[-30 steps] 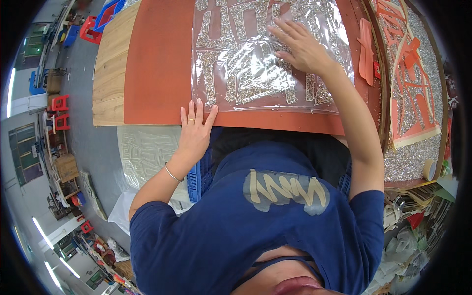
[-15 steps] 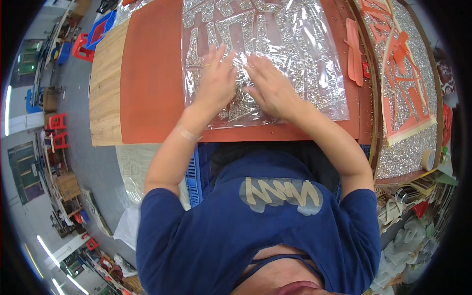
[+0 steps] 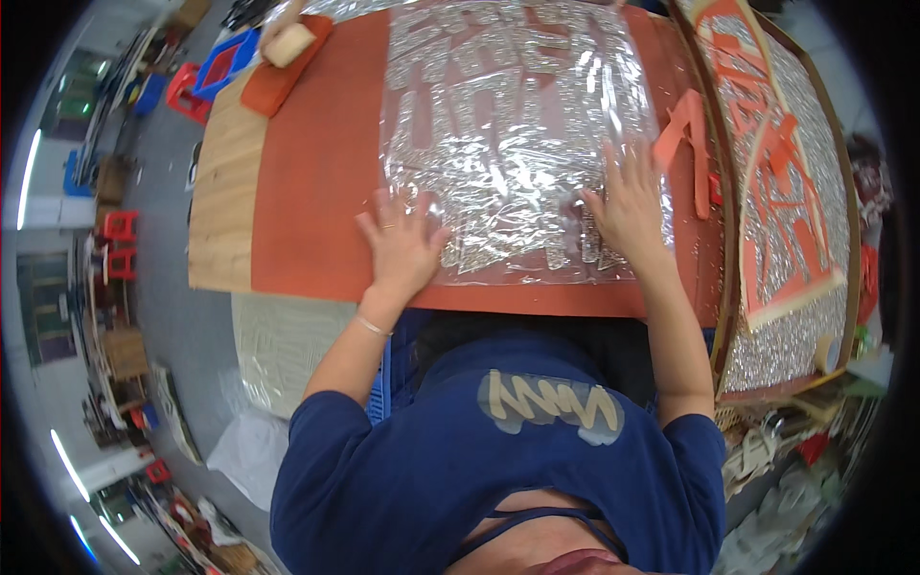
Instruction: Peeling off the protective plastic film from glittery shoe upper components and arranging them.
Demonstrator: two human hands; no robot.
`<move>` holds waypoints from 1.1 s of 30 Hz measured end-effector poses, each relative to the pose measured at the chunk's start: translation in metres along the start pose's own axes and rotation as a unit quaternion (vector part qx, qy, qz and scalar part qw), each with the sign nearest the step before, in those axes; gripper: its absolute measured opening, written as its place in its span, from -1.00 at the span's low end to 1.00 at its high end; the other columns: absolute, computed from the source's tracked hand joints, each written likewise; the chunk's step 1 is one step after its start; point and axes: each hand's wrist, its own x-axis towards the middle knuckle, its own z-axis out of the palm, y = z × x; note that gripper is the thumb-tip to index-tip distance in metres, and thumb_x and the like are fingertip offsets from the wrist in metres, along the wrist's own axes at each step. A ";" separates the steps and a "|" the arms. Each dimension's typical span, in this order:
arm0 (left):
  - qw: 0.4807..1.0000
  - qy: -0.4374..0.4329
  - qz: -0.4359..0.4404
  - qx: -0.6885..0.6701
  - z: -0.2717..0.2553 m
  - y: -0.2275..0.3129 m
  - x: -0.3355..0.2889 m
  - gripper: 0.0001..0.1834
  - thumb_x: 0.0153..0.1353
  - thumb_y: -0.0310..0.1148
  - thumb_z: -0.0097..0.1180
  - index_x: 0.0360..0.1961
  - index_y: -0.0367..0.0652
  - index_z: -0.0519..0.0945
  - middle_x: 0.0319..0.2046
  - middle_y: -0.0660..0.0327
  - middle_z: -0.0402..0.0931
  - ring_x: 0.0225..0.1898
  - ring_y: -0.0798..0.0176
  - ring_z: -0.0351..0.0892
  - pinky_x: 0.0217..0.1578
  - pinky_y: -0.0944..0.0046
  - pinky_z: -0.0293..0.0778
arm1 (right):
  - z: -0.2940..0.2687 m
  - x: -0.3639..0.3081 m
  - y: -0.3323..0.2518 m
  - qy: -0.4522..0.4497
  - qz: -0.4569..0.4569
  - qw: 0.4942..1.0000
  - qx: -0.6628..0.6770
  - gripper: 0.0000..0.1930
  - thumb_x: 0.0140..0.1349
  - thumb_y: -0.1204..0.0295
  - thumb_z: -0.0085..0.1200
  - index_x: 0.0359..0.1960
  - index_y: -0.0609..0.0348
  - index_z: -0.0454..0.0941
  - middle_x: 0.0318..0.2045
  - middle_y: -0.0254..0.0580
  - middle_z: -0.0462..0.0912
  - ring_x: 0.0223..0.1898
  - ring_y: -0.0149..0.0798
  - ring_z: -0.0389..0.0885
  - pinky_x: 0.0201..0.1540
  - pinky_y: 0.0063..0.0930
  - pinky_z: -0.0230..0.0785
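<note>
A clear plastic sheet [image 3: 517, 168] lies over glittery silver cut shapes on a reddish-orange mat [image 3: 321, 182]. My left hand [image 3: 402, 249] rests with fingers spread at the sheet's near left edge, partly on the mat. On the sheet's right side my right hand [image 3: 630, 213] lies flat, fingers stretched forward. Neither hand holds anything. Light glares off the wrinkled plastic between them, blurring the outlines of the shapes underneath.
Orange strips [image 3: 686, 144] lie right of the sheet. Further right, a glittery silver panel [image 3: 781, 369] carries orange cut pieces and a tape roll [image 3: 828, 354]. At the far left sit an orange block [image 3: 287, 81] and a cream roll [image 3: 288, 45]. Bare wood [image 3: 225, 192] shows beside the mat.
My hands have moved apart from the middle of the plastic sheet, the left to its left edge, the right to its right side. The orange block and cream roll have come into view.
</note>
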 end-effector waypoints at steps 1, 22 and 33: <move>0.995 -0.010 0.078 -0.065 0.004 0.006 -0.002 -0.24 0.28 0.08 -0.12 0.30 -0.30 0.22 0.37 -0.15 -0.01 0.42 -0.16 -0.12 0.23 -0.50 -0.29 | 0.009 0.025 -0.008 0.102 -0.111 0.982 0.113 -0.29 0.22 0.06 0.03 0.35 0.07 0.15 0.35 0.05 0.12 0.38 0.03 0.06 0.37 0.17 -0.30; 0.842 -0.323 -0.432 -0.031 0.182 -0.194 -0.183 0.16 0.04 0.09 0.26 0.43 -0.16 -0.23 0.43 -0.16 -0.39 0.44 -0.27 -0.35 0.27 -0.43 -0.16 | 0.045 -0.126 0.121 0.086 -0.001 0.968 0.234 -0.73 0.39 0.46 -0.11 -0.03 0.40 0.53 0.07 0.01 0.53 0.20 -0.09 0.42 0.25 -0.27 0.24; 0.765 0.249 -0.552 -0.221 0.200 -0.289 -0.263 -0.80 0.22 -0.37 0.00 -0.31 -0.31 0.57 -0.46 0.00 0.60 -0.35 0.02 0.62 -0.26 0.02 0.49 | 0.036 -0.121 0.084 0.170 -0.053 0.982 0.058 -0.79 0.32 0.48 -0.02 -0.13 0.32 0.60 -0.02 -0.08 0.61 0.15 -0.03 0.46 0.23 -0.21 0.26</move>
